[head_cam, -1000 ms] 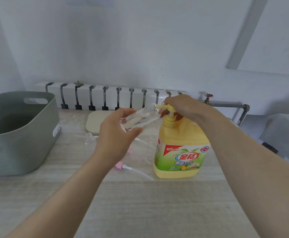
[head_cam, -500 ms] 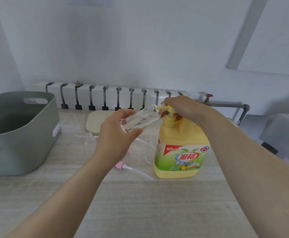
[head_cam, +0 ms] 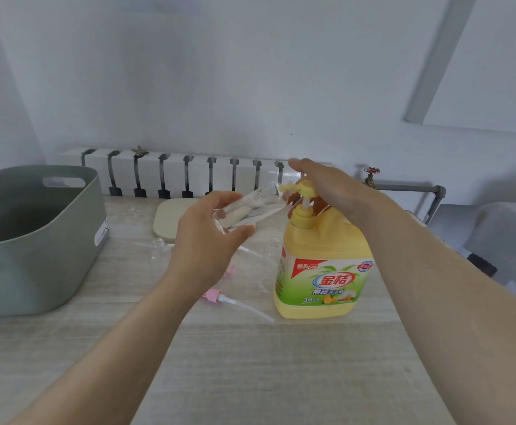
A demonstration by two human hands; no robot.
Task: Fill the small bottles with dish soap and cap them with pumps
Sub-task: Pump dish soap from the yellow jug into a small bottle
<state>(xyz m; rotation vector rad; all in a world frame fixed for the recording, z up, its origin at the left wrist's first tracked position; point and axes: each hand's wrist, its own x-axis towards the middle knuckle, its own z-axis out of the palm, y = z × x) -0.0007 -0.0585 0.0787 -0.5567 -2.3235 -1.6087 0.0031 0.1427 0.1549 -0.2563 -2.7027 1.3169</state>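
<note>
The small bottle (head_cam: 247, 210), gripped in the left hand (head_cam: 207, 243), is tilted mouth-right at the spout (head_cam: 289, 187) of the dish soap jug (head_cam: 321, 271); the right hand (head_cam: 327, 185) is laid flat atop; a pink pump (head_cam: 217, 296) is seen nearer.

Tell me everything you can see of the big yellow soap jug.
The yellow soap jug stands upright on the table, plastic, with a green and red label facing the camera. Its yellow pump head is raised, white stem showing, spout at the mouth of the small clear bottle tilted in the left hand. The right hand rests on the pump head.
</note>
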